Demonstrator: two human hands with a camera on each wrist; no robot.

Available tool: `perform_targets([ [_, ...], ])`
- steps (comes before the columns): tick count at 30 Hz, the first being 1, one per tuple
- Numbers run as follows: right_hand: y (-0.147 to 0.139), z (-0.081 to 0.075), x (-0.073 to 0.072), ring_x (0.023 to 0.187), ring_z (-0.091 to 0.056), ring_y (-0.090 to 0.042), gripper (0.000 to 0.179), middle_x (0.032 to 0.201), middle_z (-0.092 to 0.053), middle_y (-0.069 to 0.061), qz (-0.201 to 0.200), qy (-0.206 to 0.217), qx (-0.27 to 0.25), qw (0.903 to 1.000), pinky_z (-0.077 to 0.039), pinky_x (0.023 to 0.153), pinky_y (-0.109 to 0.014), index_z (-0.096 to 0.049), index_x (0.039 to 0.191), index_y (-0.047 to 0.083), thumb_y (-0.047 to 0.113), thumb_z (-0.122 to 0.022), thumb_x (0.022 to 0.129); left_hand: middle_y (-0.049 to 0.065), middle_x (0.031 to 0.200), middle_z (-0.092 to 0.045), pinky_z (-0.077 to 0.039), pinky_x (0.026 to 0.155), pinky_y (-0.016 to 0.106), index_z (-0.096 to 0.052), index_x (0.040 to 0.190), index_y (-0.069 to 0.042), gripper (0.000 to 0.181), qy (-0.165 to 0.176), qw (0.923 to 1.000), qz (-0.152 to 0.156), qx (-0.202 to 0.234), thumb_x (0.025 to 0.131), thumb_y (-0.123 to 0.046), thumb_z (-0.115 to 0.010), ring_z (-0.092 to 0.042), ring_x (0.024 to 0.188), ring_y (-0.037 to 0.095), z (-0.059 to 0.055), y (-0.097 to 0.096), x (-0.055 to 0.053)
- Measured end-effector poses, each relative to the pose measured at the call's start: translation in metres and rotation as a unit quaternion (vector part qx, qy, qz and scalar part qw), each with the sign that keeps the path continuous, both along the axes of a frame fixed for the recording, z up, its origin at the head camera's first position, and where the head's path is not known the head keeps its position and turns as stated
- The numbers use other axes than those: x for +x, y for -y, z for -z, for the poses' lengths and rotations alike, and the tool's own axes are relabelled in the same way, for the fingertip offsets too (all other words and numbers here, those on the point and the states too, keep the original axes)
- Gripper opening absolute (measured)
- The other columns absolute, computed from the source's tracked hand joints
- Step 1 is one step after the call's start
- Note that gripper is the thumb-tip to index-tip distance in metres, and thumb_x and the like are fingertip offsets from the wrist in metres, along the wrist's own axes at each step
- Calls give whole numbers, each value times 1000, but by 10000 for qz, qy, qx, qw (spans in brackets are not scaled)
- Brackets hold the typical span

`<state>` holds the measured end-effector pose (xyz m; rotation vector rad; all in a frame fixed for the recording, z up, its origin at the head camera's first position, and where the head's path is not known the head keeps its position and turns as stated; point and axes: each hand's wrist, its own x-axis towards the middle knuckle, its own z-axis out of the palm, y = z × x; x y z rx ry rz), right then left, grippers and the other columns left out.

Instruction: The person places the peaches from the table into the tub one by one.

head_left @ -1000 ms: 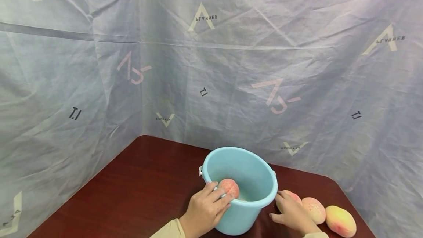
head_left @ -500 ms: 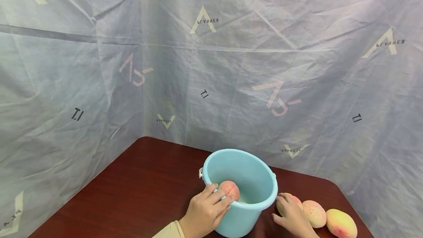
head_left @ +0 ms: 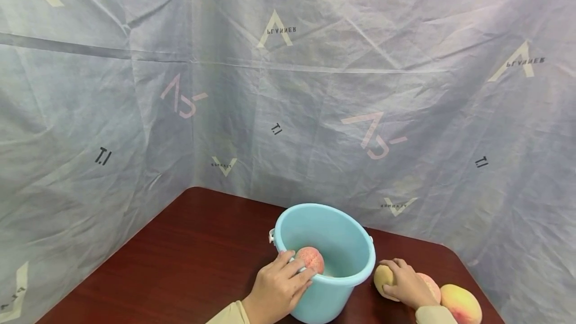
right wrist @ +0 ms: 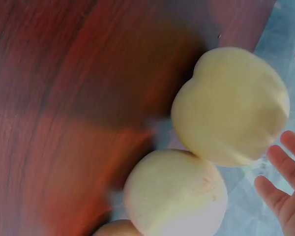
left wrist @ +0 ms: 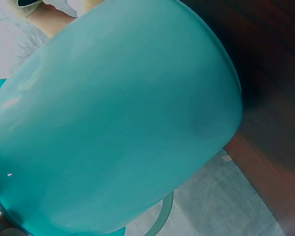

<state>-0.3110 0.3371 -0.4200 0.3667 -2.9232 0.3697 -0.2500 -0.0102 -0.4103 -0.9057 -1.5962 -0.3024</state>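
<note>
A light blue bucket [head_left: 324,291] stands on the dark red table. My left hand [head_left: 276,284] grips its near left rim, fingers over the edge; the thumb is hidden. Inside the bucket, right by those fingers, is a pink peach [head_left: 311,259]. To the bucket's right, my right hand [head_left: 409,284] is at a yellowish peach [head_left: 384,281], thumb in front and fingers over its far side. In the right wrist view the fingers [right wrist: 287,167] are spread, close to this peach [right wrist: 231,105]; firm contact is unclear. The bucket's wall [left wrist: 118,113] fills the left wrist view.
Two more peaches, a pinkish one [head_left: 429,286] and a yellow-red one [head_left: 461,304], lie in a row right of my right hand. Grey printed cloth [head_left: 288,89] hangs behind the table [head_left: 202,244]. A bucket handle [left wrist: 162,216] shows in the left wrist view.
My right hand has shifted slightly right over the nearest peach, which now shows its yellow side and sits a little further left. My left hand stays on the bucket rim.
</note>
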Motion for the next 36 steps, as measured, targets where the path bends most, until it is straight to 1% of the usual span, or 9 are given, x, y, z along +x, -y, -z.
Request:
perform_targets([
  [4,-2,2,-3,95,-56,-37,48,111,-56,-22,57,36,-66,10000,-47,71,-48,-64,113,6,15,-75,68,-2,89,-65,-53,77,27,-75,95,-17,31,-45,10000,-8,0,102,-27,-46,-59,83,19,0,1,0],
  [7,-4,6,-6,99,-54,-44,48,112,-55,-26,143,109,-124,9998,-47,75,-53,-63,113,6,16,-74,68,-2,88,-65,-53,76,27,-75,95,-17,32,-92,10000,9,13,102,-26,-46,-59,82,20,0,1,0],
  [11,-7,13,-11,98,-53,-50,51,111,-53,-30,225,315,-125,9992,-46,72,-56,-61,117,3,17,-73,70,-2,86,-64,-53,75,26,-75,94,-16,31,-151,9999,39,6,101,-25,-46,-59,81,20,1,0,0],
  [18,-9,20,-18,89,-54,-41,56,107,-56,-22,238,466,29,9986,-45,68,-52,-61,120,5,18,-72,66,-2,84,-63,-52,74,27,-75,96,-16,30,-283,9996,73,-25,101,-25,-47,-59,80,21,0,0,-1],
  [25,-3,9,-20,78,-50,-32,56,98,-55,-14,302,633,324,9970,-44,63,-48,-63,115,10,18,-76,61,-2,84,-63,-52,75,27,-75,95,-16,30,-233,9997,50,-45,101,-25,-46,-58,82,19,-2,0,-2],
  [27,-2,10,-20,79,-51,-33,56,98,-56,-14,188,750,254,9967,-44,64,-49,-63,114,10,15,-78,60,-3,84,-63,-52,76,26,-75,95,-17,31,-236,9997,28,-70,101,-25,-46,-58,82,19,-3,1,-2],
  [31,0,18,-18,78,-52,-29,58,94,-55,-12,-71,1041,-106,9945,-45,64,-47,-60,113,10,10,-78,58,-3,84,-64,-52,77,27,-75,94,-17,31,-160,9998,11,-129,101,-25,-46,-58,82,19,-4,2,-1],
  [33,1,20,-16,75,-49,-25,59,91,-53,-10,-70,1190,-268,9925,-44,62,-45,-59,113,11,10,-78,57,-3,84,-64,-52,77,27,-75,94,-17,32,-109,9998,-8,-159,101,-25,-45,-59,82,19,-4,3,-2],
  [36,3,21,-13,73,-48,-25,61,90,-51,-9,-23,1213,-285,9922,-43,61,-43,-58,114,12,12,-78,57,-3,85,-64,-52,78,27,-75,93,-17,32,-51,9998,-25,-166,101,-25,-45,-59,83,19,-4,3,-3],
])
